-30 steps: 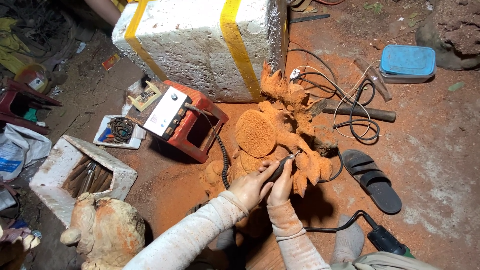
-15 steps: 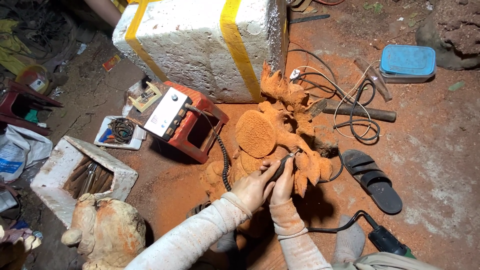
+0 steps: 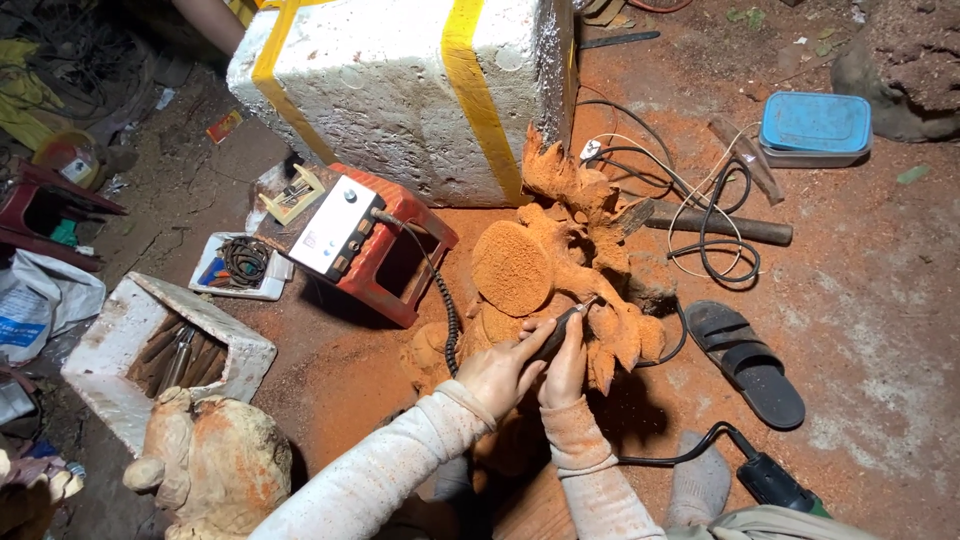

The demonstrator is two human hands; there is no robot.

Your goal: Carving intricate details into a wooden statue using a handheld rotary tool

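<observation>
We see both hands meeting at the middle of the frame over an orange-brown carved wooden root sculpture [image 3: 570, 270] that stands on the sawdust-covered red dirt floor [image 3: 880, 330]. The left hand [image 3: 500, 372] has its fingers curled close together around a slim dark rotary carving handpiece [image 3: 560, 328], pinching its barrel between thumb and forefinger. The right hand [image 3: 567, 368] presses in just beside it, fingers held together and folded against the same handpiece from the other side, so the tool sits between both hands with its tip touching the carving just beside the round flat disc of wood. A coiled black cord [image 3: 447, 310] runs from the hands up to a white and grey control box [image 3: 335, 225] resting on a small red plastic stool [image 3: 400, 265]. Behind the stool stands a big white foam box banded with yellow tape [image 3: 400, 90]. To the right of the carving lie a black rubber sandal [image 3: 745, 362], tangled black and white cables [image 3: 700, 215] and, farther off, a blue lidded plastic container [image 3: 815, 125]. At lower left a small open white foam box [image 3: 235, 345] holds metal tools, touching a pale carved wooden figure [image 3: 215, 460].
</observation>
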